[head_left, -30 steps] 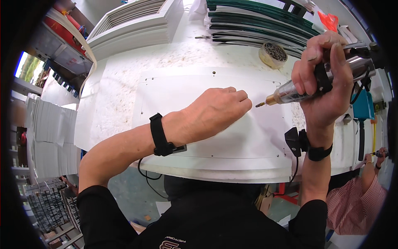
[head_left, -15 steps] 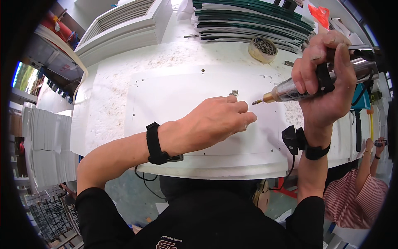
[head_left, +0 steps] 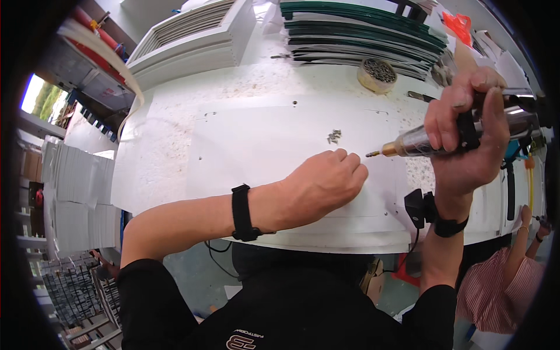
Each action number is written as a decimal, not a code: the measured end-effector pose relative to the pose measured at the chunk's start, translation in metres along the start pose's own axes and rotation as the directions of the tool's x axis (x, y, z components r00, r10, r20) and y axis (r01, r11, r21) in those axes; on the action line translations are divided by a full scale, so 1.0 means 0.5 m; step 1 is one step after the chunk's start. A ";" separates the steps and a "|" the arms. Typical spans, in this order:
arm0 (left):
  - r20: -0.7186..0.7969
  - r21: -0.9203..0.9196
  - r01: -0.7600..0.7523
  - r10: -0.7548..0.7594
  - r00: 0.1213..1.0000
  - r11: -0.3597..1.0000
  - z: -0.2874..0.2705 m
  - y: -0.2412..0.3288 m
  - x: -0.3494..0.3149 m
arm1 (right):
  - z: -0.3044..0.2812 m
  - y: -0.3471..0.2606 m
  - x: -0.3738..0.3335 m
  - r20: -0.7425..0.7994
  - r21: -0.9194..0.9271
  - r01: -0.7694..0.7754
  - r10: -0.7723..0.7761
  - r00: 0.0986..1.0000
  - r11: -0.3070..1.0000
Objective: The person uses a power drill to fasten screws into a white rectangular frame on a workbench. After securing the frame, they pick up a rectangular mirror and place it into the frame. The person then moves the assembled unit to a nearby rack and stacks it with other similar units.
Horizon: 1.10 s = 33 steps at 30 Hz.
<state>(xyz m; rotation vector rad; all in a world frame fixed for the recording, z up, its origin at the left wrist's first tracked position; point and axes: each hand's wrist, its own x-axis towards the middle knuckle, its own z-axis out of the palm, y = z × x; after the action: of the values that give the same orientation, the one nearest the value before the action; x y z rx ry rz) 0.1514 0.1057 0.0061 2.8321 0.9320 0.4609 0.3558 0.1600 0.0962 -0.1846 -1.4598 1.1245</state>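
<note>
A flat white panel (head_left: 256, 134) lies before me, with small screws or screw holes along its edges. My left hand (head_left: 326, 184) rests over its near right part, fingers curled in and closed; whatever they pinch is hidden. Just beyond the knuckles sits a little pile of screws (head_left: 334, 137). My right hand (head_left: 466, 128) is wrapped round a silver power screwdriver (head_left: 417, 142) with a brass-coloured nose. Its tip points left and hangs a little to the right of my left hand, apart from it.
A round tub of screws (head_left: 377, 76) stands beyond the panel, beside a stack of dark green strips (head_left: 361, 32). White louvred frames (head_left: 192, 44) are stacked at the far left. White boards (head_left: 79, 192) are piled at left. Another person in a striped top (head_left: 493, 291) is at right.
My left hand has drawn back from the screw pile toward me, its fingers curling in, so the pile now shows fully. The screwdriver stays in my right hand. The whole view has shifted slightly.
</note>
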 end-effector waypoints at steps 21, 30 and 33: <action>0.156 -0.979 0.015 -0.700 0.697 -0.204 -0.080 -0.032 -0.234 | 0.180 0.051 0.100 0.190 0.311 -0.056 -0.005 0.982 0.949; 0.161 -0.972 -0.009 -0.694 0.702 -0.234 -0.087 -0.041 -0.258 | 0.211 0.078 0.112 0.194 0.340 -0.081 0.014 0.981 0.937; 0.154 -0.968 -0.031 -0.689 0.708 -0.248 -0.084 -0.042 -0.267 | 0.218 0.082 0.114 0.207 0.336 -0.079 0.008 0.978 0.938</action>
<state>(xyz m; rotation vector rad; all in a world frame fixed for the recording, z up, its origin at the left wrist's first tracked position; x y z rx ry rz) 0.0241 0.0441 0.0082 0.7895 0.7848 1.1704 0.2299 0.1639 0.1269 0.1486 -1.4147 1.4486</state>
